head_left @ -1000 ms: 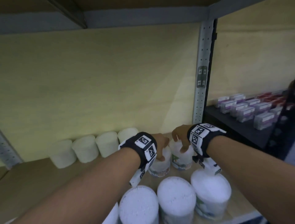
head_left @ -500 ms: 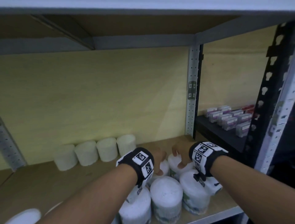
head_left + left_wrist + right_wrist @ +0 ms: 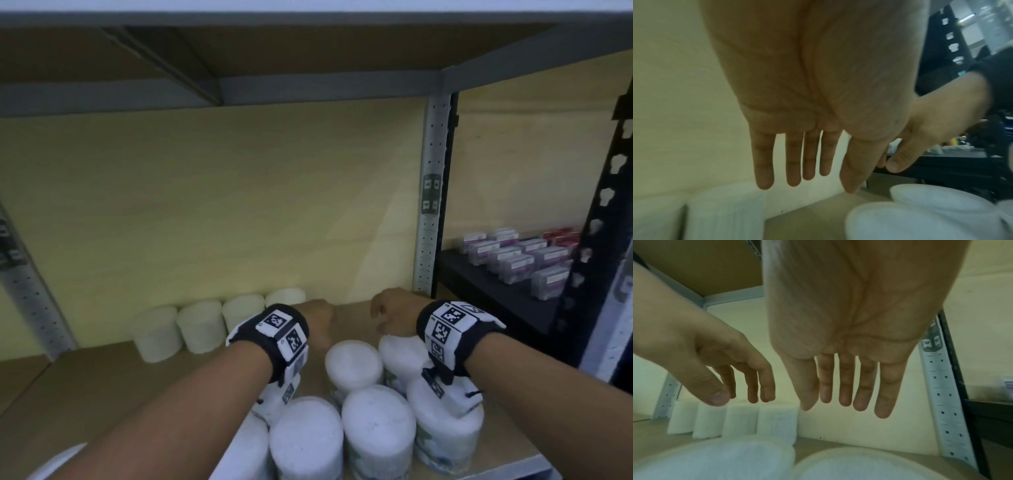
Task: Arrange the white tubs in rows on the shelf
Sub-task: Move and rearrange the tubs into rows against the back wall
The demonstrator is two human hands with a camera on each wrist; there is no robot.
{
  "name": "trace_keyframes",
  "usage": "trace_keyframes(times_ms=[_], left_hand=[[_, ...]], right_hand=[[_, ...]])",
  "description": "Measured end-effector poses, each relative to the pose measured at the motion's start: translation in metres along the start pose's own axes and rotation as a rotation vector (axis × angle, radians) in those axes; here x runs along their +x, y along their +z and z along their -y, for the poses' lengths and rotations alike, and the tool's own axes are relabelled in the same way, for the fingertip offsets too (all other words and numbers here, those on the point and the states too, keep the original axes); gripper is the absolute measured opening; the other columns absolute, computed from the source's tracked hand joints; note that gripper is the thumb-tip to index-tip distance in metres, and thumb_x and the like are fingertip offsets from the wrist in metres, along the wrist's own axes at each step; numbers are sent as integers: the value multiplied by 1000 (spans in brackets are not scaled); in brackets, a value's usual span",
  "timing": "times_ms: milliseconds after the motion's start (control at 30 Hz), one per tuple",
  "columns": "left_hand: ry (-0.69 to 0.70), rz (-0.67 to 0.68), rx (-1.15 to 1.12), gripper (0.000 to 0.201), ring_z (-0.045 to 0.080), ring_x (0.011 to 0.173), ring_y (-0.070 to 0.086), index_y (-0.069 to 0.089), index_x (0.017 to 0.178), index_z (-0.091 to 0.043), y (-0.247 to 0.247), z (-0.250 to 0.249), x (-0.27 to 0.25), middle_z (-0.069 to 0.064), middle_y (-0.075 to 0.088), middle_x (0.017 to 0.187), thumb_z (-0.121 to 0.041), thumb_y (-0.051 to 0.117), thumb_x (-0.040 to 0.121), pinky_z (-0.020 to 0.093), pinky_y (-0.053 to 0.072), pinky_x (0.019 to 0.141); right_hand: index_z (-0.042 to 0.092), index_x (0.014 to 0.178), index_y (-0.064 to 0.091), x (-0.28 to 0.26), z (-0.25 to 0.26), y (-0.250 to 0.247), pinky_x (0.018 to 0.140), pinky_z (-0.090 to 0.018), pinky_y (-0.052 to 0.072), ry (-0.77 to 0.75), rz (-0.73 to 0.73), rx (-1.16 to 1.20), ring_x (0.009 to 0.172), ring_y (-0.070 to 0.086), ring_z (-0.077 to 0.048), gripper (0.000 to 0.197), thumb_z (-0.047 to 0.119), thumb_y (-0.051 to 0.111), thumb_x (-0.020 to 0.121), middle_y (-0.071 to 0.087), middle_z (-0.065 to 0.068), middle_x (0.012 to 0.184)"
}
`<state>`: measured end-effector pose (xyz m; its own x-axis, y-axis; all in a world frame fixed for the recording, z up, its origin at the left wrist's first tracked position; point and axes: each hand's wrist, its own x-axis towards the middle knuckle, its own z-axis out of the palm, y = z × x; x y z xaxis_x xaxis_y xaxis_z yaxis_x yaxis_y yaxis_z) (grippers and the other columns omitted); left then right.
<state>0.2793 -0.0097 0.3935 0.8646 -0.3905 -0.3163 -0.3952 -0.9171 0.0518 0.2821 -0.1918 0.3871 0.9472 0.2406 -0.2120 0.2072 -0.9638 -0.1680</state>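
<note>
Four white tubs (image 3: 200, 325) stand in a row against the yellow back wall of the wooden shelf (image 3: 85, 383). Several more white tubs (image 3: 352, 359) crowd together at the front right. My left hand (image 3: 318, 315) and right hand (image 3: 394, 311) hover side by side just past the two rearmost tubs of that cluster. In the left wrist view my left hand (image 3: 822, 172) hangs with straight fingers, empty, above a front tub (image 3: 920, 219). My right hand (image 3: 838, 402) is likewise straight-fingered and empty over two tub lids (image 3: 715, 459).
A grey perforated upright (image 3: 431, 205) bounds the shelf on the right. Beyond it a black shelf (image 3: 479, 274) carries small purple boxes (image 3: 520, 253). The upper shelf (image 3: 308, 51) hangs low overhead. Another white lid (image 3: 58, 462) shows at the bottom left.
Both hands have lifted off the tops of the two rear cluster tubs and their fingers have straightened. Those tubs stay in place. The head view has pulled back.
</note>
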Motion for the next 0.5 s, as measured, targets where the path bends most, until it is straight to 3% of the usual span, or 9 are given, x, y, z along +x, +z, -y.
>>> trace_keyframes(times_ms=[67,167,300,500], left_hand=[[-39,-65,10,53,29,123,51,42,138,-5,-1,23,0,13,46,138,-19,58,90,34,46,99],[-110,-100,-35,58,26,130,44,34,144,-10,0,63,1,10,38,146,-26,55,93,32,41,104],[-197,-125,-65,57,27,125,48,37,142,-12,-3,110,-2,9,40,143,-32,56,93,34,42,100],[-267,-153,-90,55,27,129,43,37,141,-12,6,165,6,10,38,143,-34,54,94,34,38,103]], right_hand=[[12,121,58,12,8,-3,92,-26,44,-26,-31,40,116,53,-22,33,19,57,89,53,-7,130],[14,121,58,31,25,-8,97,-31,46,-66,-65,53,115,54,-22,34,23,58,89,53,-6,130],[11,130,52,57,57,-11,100,-29,42,-129,-76,35,120,51,-24,40,23,58,92,48,-8,136],[11,128,53,99,98,-6,100,-32,43,-155,-91,-12,119,51,-24,39,29,56,93,49,-7,134]])
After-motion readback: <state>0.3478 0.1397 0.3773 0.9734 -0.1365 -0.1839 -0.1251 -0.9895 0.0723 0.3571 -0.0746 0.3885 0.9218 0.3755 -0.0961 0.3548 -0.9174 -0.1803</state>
